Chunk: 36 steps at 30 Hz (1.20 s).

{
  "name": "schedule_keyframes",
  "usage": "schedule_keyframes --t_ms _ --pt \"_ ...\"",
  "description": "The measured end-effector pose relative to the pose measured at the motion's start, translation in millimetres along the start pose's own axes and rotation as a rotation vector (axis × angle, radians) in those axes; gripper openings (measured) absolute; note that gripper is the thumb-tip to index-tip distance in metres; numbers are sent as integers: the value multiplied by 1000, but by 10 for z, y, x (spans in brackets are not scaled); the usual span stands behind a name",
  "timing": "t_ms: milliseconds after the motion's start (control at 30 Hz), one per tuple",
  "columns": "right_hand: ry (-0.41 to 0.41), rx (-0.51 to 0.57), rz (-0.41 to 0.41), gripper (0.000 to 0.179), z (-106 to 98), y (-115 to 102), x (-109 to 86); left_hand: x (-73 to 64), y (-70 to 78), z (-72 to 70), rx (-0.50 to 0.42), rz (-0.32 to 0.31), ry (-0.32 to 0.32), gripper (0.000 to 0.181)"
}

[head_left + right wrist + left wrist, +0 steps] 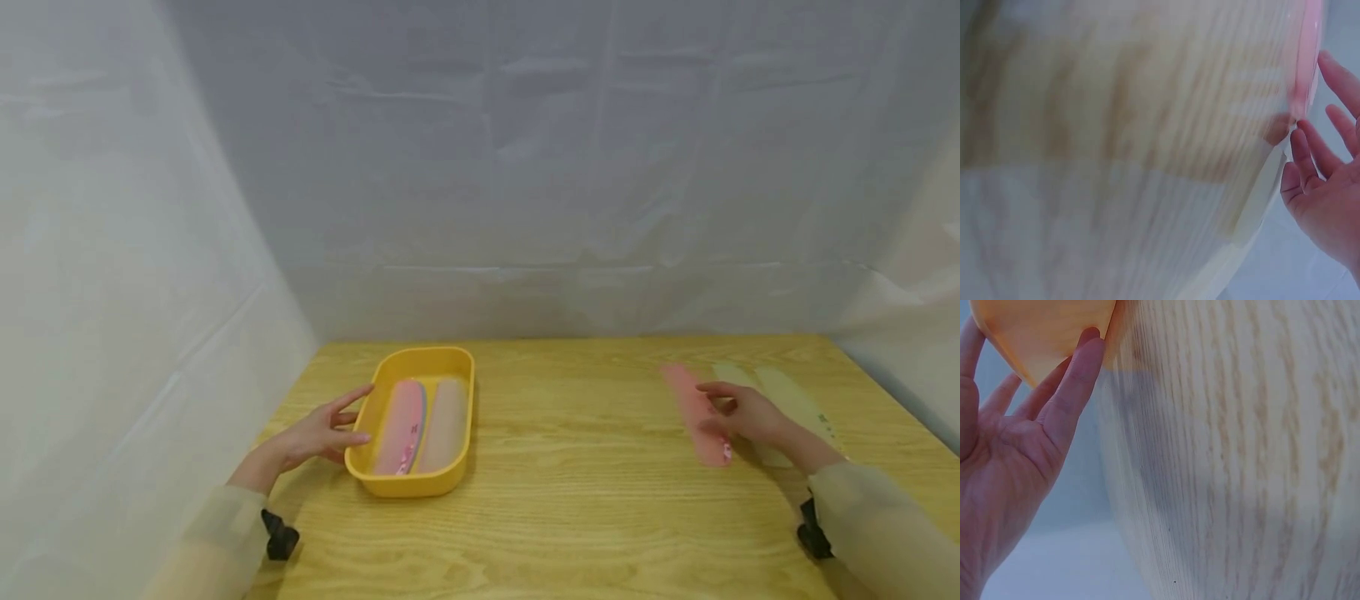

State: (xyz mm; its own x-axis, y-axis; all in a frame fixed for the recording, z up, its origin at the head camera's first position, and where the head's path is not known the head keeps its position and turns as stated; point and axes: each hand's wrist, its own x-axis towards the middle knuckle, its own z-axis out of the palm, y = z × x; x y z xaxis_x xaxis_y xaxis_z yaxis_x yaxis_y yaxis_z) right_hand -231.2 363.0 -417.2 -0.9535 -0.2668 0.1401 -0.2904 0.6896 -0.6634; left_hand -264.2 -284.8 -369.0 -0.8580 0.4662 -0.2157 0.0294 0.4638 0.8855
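In the head view my left hand [322, 433] reaches to the left side of a yellow oblong box [453, 479], thumb and forefinger at its rim. Its fingers are mostly straight against the box's outer wall [1041, 337] in the left wrist view. Inside the box lie a pink curved strip [401, 421] with a blue edge and printed marks, and a paler pinkish strip [446, 421]. Over a flat pink strip [686, 396] at the right is my right hand [750, 417], fingers spread; in the right wrist view a fingertip meets or nearly meets the pink piece [1307, 56].
Right of the pink strip, two pale green strips [791, 396] lie on the wooden table [570, 467], one partly under my right hand. White sheeting [525, 183] hangs behind the table and at both sides. Each wrist carries a black camera mount [280, 537].
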Motion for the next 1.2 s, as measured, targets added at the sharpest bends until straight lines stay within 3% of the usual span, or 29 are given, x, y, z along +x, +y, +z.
schedule_keyframes --t_ms 200,433,833,1200 --pt "-4 25 -26 56 37 -41 36 -12 -1 2 -4 6 -6 84" --pt "-3 70 82 67 117 -142 82 -21 -6 -4 -1 14 -11 84" --pt "-15 71 169 69 131 -207 118 -7 -6 -20 -9 18 -13 85" --pt "-16 78 113 53 81 -108 121 9 -22 -13 -3 16 -18 84"
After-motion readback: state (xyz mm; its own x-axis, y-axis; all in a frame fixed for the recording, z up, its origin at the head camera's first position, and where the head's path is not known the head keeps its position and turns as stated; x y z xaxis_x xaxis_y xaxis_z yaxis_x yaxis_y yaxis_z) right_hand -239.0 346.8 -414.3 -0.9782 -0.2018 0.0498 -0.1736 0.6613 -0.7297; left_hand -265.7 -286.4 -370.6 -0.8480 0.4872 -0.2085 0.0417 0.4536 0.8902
